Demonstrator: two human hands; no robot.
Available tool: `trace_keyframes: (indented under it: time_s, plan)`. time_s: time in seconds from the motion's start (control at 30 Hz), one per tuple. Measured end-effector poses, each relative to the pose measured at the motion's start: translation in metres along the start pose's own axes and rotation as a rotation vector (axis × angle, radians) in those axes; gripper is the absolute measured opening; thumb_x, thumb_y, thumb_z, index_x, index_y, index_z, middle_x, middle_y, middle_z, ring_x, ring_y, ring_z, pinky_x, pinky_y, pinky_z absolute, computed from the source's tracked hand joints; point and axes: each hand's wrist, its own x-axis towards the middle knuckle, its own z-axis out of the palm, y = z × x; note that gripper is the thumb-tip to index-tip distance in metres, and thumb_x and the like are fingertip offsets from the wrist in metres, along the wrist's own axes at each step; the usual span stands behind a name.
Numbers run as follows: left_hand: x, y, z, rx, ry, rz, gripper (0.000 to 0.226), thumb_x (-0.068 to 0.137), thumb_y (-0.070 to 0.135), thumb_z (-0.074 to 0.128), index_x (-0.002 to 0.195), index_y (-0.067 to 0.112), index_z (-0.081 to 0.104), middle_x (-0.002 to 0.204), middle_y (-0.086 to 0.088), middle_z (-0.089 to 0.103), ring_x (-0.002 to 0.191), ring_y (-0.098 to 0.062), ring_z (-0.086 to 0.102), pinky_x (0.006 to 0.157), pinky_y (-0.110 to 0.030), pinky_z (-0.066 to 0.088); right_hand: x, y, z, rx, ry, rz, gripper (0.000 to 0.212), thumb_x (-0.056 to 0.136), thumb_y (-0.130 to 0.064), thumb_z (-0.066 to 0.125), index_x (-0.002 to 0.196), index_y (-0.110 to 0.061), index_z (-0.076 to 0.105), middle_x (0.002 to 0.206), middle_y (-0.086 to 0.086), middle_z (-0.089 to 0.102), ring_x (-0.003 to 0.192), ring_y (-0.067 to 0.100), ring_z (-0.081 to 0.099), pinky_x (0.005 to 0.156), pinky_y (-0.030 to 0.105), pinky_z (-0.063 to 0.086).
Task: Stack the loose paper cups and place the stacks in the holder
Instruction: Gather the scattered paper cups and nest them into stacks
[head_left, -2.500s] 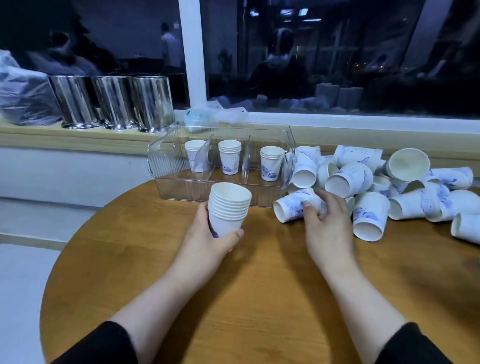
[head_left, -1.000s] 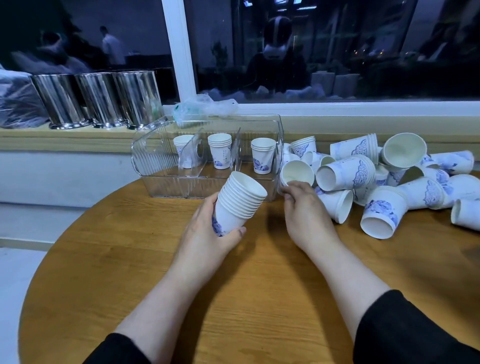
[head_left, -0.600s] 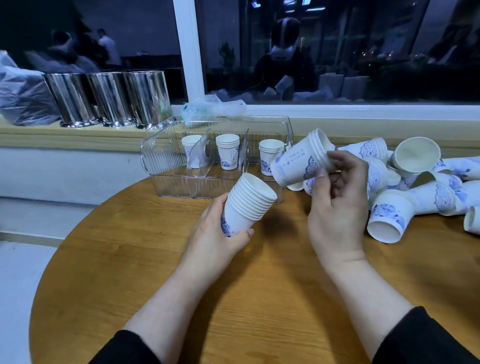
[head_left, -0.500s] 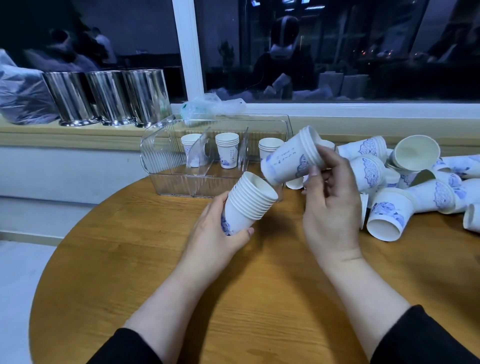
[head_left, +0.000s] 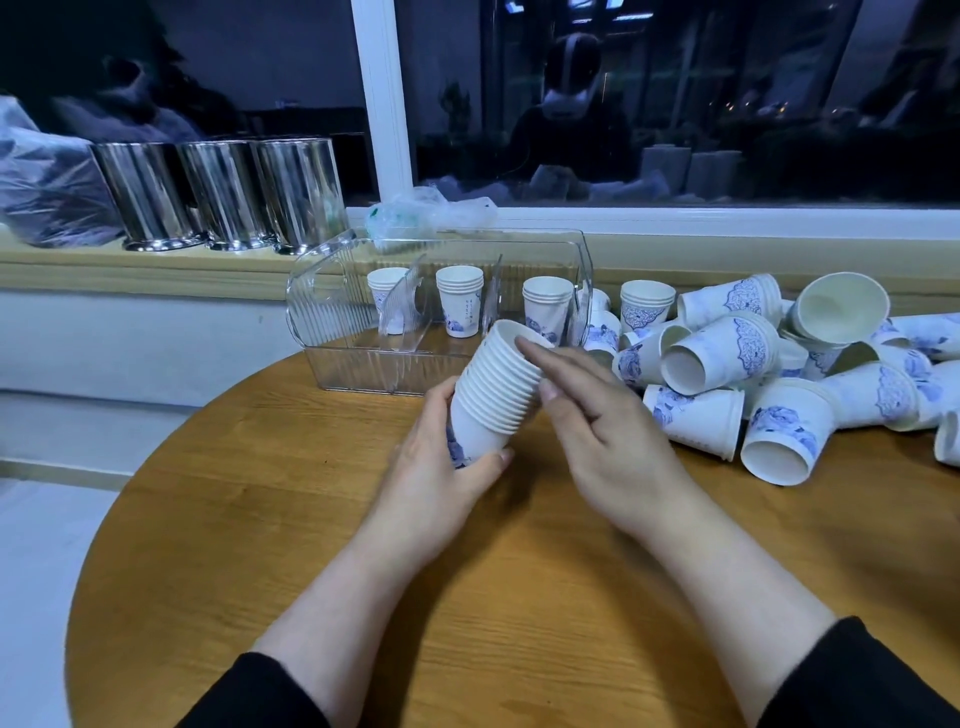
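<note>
I am holding the stack of paper cups (head_left: 493, 392) in my left hand (head_left: 441, 467), my fingers and thumb curling round its lower part, so the stack is rising out of my grip and tilting its open mouth up and to the right, above the middle of the round wooden table (head_left: 260, 519). My right hand (head_left: 608, 421) is hanging just beside the stack with fingers straight and relaxed, gripping nothing; its fingertips (head_left: 530, 348) are lying at the stack's top rim (whether they are actually touching it I cannot tell). Behind the stack, at the far edge of the table, the clear plastic holder (head_left: 337, 312) is standing with three short stacks of cups upright in its three compartments, one in each. To the right of the holder, along the far right edge of the table, the loose cups (head_left: 727, 353) are lying in a heap, most on their sides, a few upright, and the nearest of them is sitting near my right hand's knuckles.
</note>
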Motion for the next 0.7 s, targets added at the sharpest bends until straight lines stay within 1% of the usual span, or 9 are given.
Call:
trace_keyframes:
  time_s: [0.1,0.17,0.23,0.33,0.43,0.47,0.53,0.6,0.7]
  plan:
    - [0.001,0.000,-0.001,-0.020,0.041,-0.028,0.066,0.075,0.040,0.075,0.131,0.039,0.040,0.125,0.016,0.062,0.117,-0.010,0.058,0.099,-0.037,0.046,-0.002,-0.005,0.004,0.001,0.068,-0.024,0.041,0.102,-0.023,0.045,0.142,-0.018,0.051,0.142,-0.009,0.049,0.135,-0.003,0.040,0.108,0.012,0.030]
    - [0.003,-0.002,-0.002,-0.026,0.059,-0.056,0.069,0.076,0.039,0.078,0.133,0.034,0.041,0.127,0.013,0.060,0.119,-0.011,0.056,0.100,-0.035,0.045,-0.003,-0.005,0.004,0.031,0.137,-0.007,0.038,0.102,-0.020,0.047,0.139,-0.017,0.054,0.142,-0.006,0.049,0.128,-0.008,0.044,0.102,0.013,0.037]
    - [0.007,-0.006,-0.005,-0.035,0.102,-0.096,0.068,0.077,0.029,0.082,0.132,0.028,0.043,0.127,0.008,0.060,0.118,-0.012,0.056,0.098,-0.030,0.044,-0.005,-0.004,0.004,0.026,0.177,0.022,0.035,0.101,-0.020,0.050,0.135,-0.018,0.057,0.138,-0.007,0.051,0.119,-0.011,0.049,0.097,0.020,0.045]
    - [0.015,-0.010,-0.012,-0.053,0.174,-0.187,0.062,0.076,0.018,0.082,0.126,0.021,0.045,0.120,0.006,0.061,0.111,-0.015,0.057,0.083,-0.024,0.038,-0.006,0.002,-0.008,-0.065,0.376,0.018,0.027,0.100,-0.019,0.053,0.124,-0.017,0.065,0.125,-0.009,0.057,0.115,0.002,0.056,0.095,0.027,0.048]
    - [0.020,-0.011,-0.013,-0.033,0.129,-0.216,0.059,0.078,0.021,0.082,0.125,0.021,0.046,0.114,0.011,0.061,0.105,-0.012,0.057,0.078,-0.024,0.036,-0.007,0.013,-0.037,-0.238,0.636,0.011,0.022,0.097,-0.018,0.057,0.117,-0.013,0.066,0.116,-0.008,0.056,0.105,0.021,0.059,0.090,0.041,0.049]
    - [0.020,-0.011,-0.013,-0.017,0.106,-0.218,0.058,0.078,0.024,0.083,0.124,0.022,0.047,0.113,0.012,0.061,0.104,-0.012,0.057,0.077,-0.025,0.037,-0.008,0.021,-0.047,-0.283,0.690,0.036,0.024,0.096,-0.019,0.058,0.118,-0.013,0.064,0.117,-0.008,0.053,0.102,0.024,0.058,0.090,0.041,0.048]
    - [0.020,-0.009,-0.011,0.009,0.071,-0.228,0.055,0.078,0.030,0.083,0.122,0.024,0.050,0.113,0.013,0.061,0.103,-0.011,0.056,0.077,-0.027,0.037,-0.010,0.033,-0.067,-0.309,0.738,0.151,0.032,0.095,-0.023,0.059,0.127,-0.016,0.059,0.125,-0.008,0.048,0.095,0.024,0.057,0.089,0.034,0.048]
    - [0.020,-0.010,-0.011,0.039,0.048,-0.235,0.052,0.079,0.035,0.082,0.121,0.024,0.054,0.113,0.012,0.063,0.102,-0.013,0.057,0.078,-0.029,0.038,-0.012,0.045,-0.081,-0.327,0.737,0.274,0.042,0.095,-0.025,0.059,0.135,-0.016,0.052,0.136,-0.003,0.045,0.106,0.022,0.057,0.090,0.025,0.046]
    - [0.021,-0.011,-0.010,0.075,0.042,-0.236,0.050,0.078,0.039,0.082,0.120,0.021,0.060,0.116,0.006,0.069,0.103,-0.016,0.061,0.077,-0.030,0.041,-0.011,0.059,-0.093,-0.370,0.661,0.429,0.055,0.096,-0.029,0.059,0.145,-0.009,0.043,0.149,0.007,0.043,0.135,0.018,0.041,0.109,0.026,0.035]
